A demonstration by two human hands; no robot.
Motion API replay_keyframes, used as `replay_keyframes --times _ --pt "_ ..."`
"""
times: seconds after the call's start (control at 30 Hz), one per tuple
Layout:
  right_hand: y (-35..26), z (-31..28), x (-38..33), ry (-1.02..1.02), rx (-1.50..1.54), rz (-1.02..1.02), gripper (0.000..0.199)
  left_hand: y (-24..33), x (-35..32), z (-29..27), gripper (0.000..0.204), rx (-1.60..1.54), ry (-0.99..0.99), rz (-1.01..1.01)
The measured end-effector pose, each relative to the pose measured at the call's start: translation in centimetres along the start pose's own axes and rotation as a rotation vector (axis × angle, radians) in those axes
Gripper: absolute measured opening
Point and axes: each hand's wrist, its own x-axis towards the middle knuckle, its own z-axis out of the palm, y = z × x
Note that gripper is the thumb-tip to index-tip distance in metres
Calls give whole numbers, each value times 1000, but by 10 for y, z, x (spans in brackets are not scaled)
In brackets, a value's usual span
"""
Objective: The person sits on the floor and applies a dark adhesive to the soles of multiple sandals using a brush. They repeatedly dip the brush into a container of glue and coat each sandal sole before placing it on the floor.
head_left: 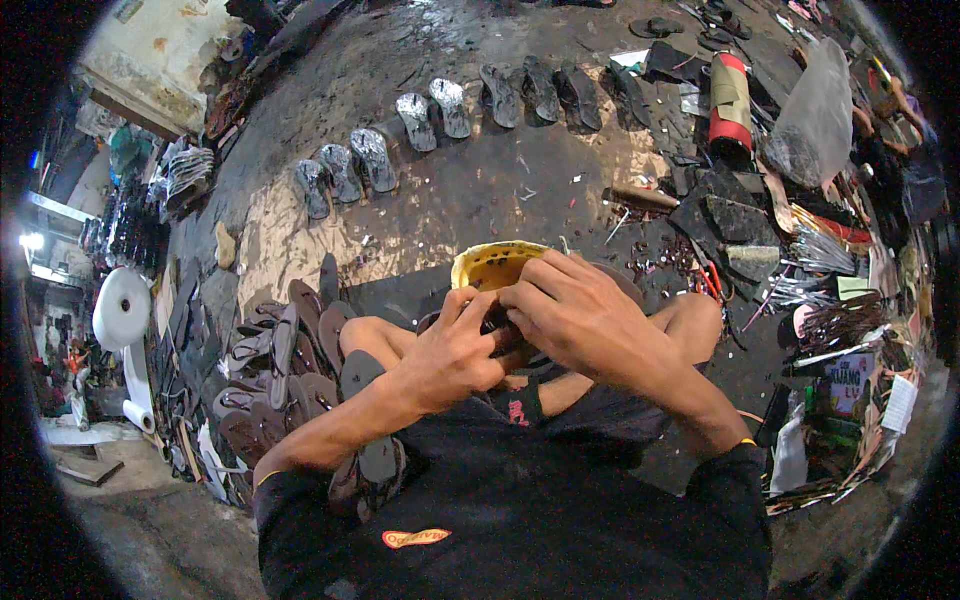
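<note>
A person sits on the floor [470,190] with both hands close together over the lap. The yellow sole [492,264] in those hands is the thing to find everything else by.

Far to the left of the yellow sole stands a big white roll [121,308]. Nearer, just left of it and by the knee, lies a pile of brown sandals [285,350].

The left hand [455,350] curls its fingers around the near end of the yellow sole. The right hand [570,315] lies over the same end, fingers bent and pressing on a dark strap piece that is mostly hidden. Both hands hold on tight.

To do this bit well, I think the left hand should keep the sole steady while the right hand's fingers push slowly, so nothing slips.

Beyond the yellow sole, a row of grey soles [440,125] lies on the floor. To the right of it stands a red can [731,105] among black scraps [725,215].
</note>
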Motion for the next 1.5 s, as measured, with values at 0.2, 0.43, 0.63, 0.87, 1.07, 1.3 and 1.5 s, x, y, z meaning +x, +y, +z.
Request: replay_keyframes --times 0.2,0.43,0.63,0.87,1.07,1.3,1.5 --pt "5 -5 -4 96 68 -12 22 0 2 -3 35 -32 70 43" --pt "3 -5 -3 -16 1 -78 22 0 4 -5 36 -69 41 26" --pt "4 0 0 49 -64 -60 21 -3 5 -5 37 -200 38 54" --pt "10 4 -7 29 58 1 20 -6 4 -1 34 -162 48 77" --pt "15 8 -5 -21 31 -27 22 -6 2 3 32 -229 0 68" --pt "14 1 -7 -109 25 -16 27 -4 7 7 35 -244 63 44" --pt "0 -27 4 -86 162 280 27 -8 8 7 40 -322 99 -21"
